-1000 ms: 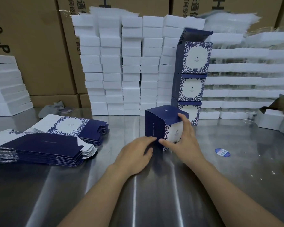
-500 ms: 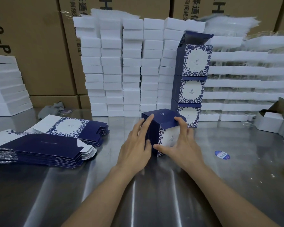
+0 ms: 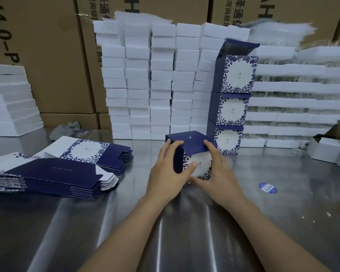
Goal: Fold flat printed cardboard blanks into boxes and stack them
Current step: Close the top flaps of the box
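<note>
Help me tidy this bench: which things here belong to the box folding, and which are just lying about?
Job: the box being folded, held by left hand and right hand; stack of folded boxes; piles of flat blanks.
Lying about: blue sticker; grey rag; white blocks; brown cartons.

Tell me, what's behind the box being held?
Behind the box stand columns of white blocks, and just to the right a stack of three folded boxes. The box covers the foot of the blocks directly behind it.
</note>
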